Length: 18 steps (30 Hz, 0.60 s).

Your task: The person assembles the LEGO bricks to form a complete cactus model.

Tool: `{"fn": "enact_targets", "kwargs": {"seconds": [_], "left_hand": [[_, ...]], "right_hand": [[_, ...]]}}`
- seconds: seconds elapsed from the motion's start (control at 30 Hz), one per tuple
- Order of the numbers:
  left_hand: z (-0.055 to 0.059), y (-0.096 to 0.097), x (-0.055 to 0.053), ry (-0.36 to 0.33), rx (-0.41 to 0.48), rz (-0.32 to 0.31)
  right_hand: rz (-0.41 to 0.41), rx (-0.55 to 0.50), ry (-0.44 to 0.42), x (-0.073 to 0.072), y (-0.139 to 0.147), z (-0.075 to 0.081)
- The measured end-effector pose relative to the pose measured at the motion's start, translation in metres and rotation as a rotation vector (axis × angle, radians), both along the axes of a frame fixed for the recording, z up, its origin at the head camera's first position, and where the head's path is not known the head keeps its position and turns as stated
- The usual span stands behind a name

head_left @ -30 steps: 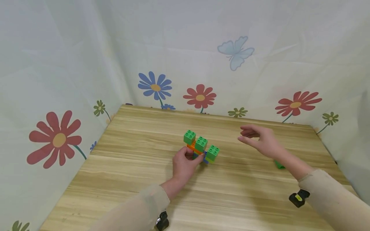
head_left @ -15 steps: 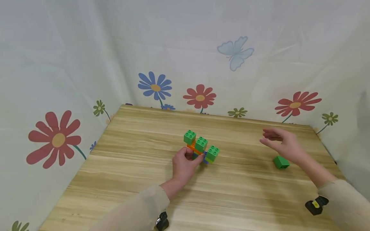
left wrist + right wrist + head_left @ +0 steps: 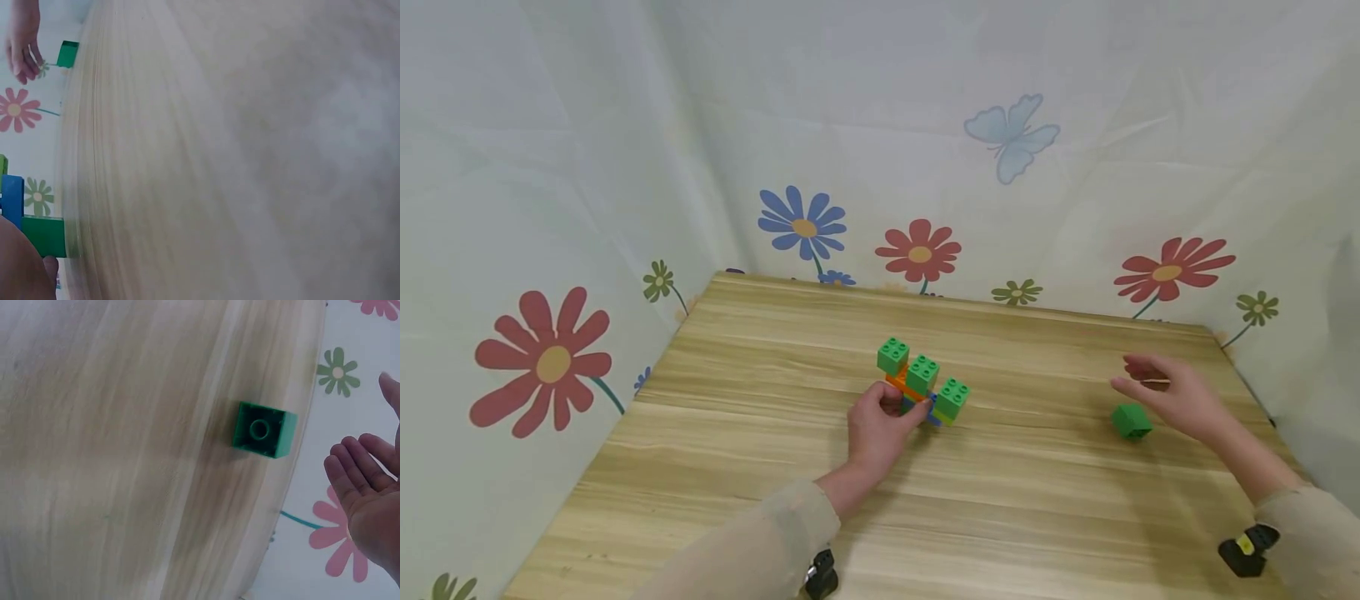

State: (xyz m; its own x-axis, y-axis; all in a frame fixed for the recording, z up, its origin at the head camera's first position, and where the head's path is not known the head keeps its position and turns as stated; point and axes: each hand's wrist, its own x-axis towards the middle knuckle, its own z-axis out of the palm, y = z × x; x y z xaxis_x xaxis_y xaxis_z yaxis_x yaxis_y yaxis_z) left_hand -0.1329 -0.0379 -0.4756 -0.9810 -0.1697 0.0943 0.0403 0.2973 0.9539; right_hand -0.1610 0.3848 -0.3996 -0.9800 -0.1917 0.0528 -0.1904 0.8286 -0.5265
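At mid-table in the head view, my left hand (image 3: pixel 876 429) grips a toy-brick build (image 3: pixel 922 375) between thumb and fingers. Three green studded bricks stand on top of it, over orange, blue and lime pieces. The left wrist view shows its blue brick (image 3: pixel 12 200) and a green brick (image 3: pixel 45 236) low down by the fingertips. A loose green brick (image 3: pixel 1131 422) lies on its side to the right, its hollow underside (image 3: pixel 259 429) facing the right wrist camera. Just above and beyond it hovers my right hand (image 3: pixel 1176 396), fingers loosely bent, thumb apart, holding nothing.
The wood-grain table (image 3: pixel 760 358) reaches back to a white curtain (image 3: pixel 880 125) printed with flowers and a butterfly. That cloth also hangs along the left and right sides. A small black device (image 3: pixel 1247 550) sits at the right cuff.
My right hand has travelled rightward and a little toward me, from between the build and the loose green brick to above that brick, uncovering it. The left hand and the build stay in place.
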Motion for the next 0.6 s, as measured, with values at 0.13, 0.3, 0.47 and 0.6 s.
{"fn": "enact_targets", "kwargs": {"seconds": [0.13,0.3,0.47,0.6], "left_hand": [[0.000,0.000,0.000,0.000,-0.005,-0.001],[0.001,0.000,0.000,-0.001,-0.011,-0.004],[0.002,-0.001,0.000,0.001,-0.018,-0.005],[0.002,-0.001,0.000,0.004,-0.019,-0.011]], "right_hand": [[-0.017,0.048,-0.011,0.001,0.008,-0.004],[-0.031,0.135,-0.048,0.001,0.015,-0.007],[-0.038,0.220,-0.098,0.000,0.022,-0.011],[-0.041,0.258,-0.128,0.000,0.025,-0.013]]}}
